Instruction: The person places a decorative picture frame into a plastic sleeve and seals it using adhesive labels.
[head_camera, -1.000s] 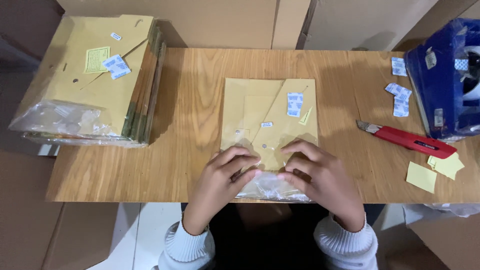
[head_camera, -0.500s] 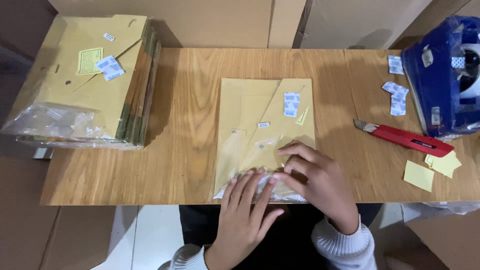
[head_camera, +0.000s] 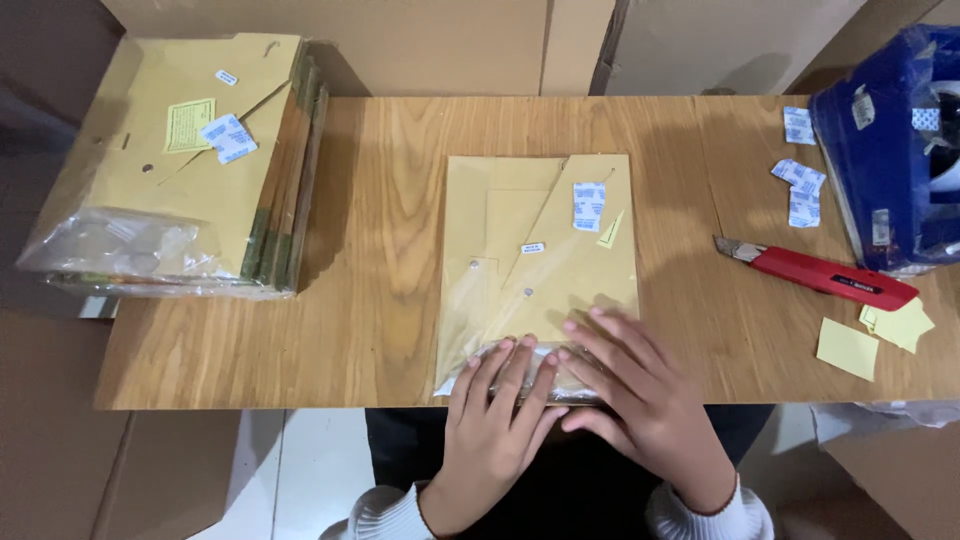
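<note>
Hands are pressing flat on the near end of a yellow folded carton (head_camera: 540, 260), which is lying in a clear plastic sleeve at the middle of the wooden counter (head_camera: 390, 250), its near end reaching the counter's front edge. The left hand (head_camera: 495, 420) is lying palm down with fingers spread over the crinkled plastic at the carton's near edge; its grip is released, closing on nothing. The right hand (head_camera: 640, 400) is resting just beside it, fingers stretched flat over the carton's near right corner, likewise unclenched and grasping nothing. The two hands are touching or nearly touching at the fingers. A small white packet (head_camera: 588, 206) and a thin yellow slip are sitting under the plastic toward the carton's far right part, and a small white label (head_camera: 532, 247) is showing near its middle.

Far to the left of the carton, a stack of similar yellow cartons (head_camera: 200, 170) wrapped in plastic is sitting on the counter's left end, overhanging it. To the right of the carton, a red utility knife (head_camera: 825, 276) is lying at a slant. Beyond the knife, a blue tape dispenser (head_camera: 880, 150) is standing at the counter's right end, with several white packets (head_camera: 800, 180) scattered just beside it. Yellow paper slips (head_camera: 870, 335) are lying nearer the front edge, right of the knife.
</note>
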